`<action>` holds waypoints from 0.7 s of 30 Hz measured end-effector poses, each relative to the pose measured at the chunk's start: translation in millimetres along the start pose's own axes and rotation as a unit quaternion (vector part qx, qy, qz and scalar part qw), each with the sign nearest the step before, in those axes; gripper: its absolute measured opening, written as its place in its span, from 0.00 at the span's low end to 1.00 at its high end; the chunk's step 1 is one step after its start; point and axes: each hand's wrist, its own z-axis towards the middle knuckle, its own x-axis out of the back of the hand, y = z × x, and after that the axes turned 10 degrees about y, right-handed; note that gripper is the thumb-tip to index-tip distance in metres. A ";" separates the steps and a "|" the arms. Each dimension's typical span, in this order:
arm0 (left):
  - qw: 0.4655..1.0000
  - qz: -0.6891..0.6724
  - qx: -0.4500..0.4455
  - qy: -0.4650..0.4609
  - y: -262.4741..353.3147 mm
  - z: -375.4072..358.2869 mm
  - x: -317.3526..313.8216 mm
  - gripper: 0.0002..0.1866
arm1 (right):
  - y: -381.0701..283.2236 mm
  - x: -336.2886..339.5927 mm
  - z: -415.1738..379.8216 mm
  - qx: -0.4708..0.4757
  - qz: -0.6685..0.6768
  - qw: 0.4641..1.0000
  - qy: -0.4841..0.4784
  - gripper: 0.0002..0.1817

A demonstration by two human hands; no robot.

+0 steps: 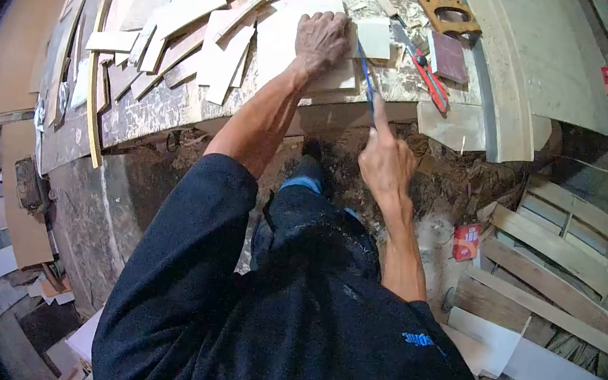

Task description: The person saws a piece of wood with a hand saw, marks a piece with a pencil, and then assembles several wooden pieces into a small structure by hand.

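My left hand [322, 39] presses on a pale flat board [281, 39] near the bench edge, its fingers bent and closed. In my right hand [387, 158] is a long, thin blue tool [367, 80], seen nearly edge-on; its handle is hidden in my grip. The index finger lies along the tool, and its far end meets the edge of a small pale piece [373, 37] beside my left hand. Right of that lie a red-handled tool [430, 80], a dark red block [449, 57] and a handsaw with a wooden handle [447, 15].
Many loose wood strips [189, 12] are piled across the left of the worn bench [169, 116]. A long board [504, 78] spans its right side. Slatted wooden frames [554, 255] and a red packet [466, 242] lie low at the right. Scraps [53, 284] cover the left floor.
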 end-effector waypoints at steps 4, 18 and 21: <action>0.999 0.004 0.018 -0.035 8.1 12.1 19.7 0.19 | -4.5 -31.8 46.2 0.058 -0.004 0.997 0.054 0.37; 0.998 -0.010 0.043 -0.053 11.7 13.5 18.8 0.19 | -0.5 -11.3 10.0 0.037 -0.024 0.999 0.027 0.38; 1.000 -0.009 0.008 0.010 9.6 7.2 21.4 0.19 | -5.8 6.9 -9.1 0.001 -0.029 0.999 -0.023 0.37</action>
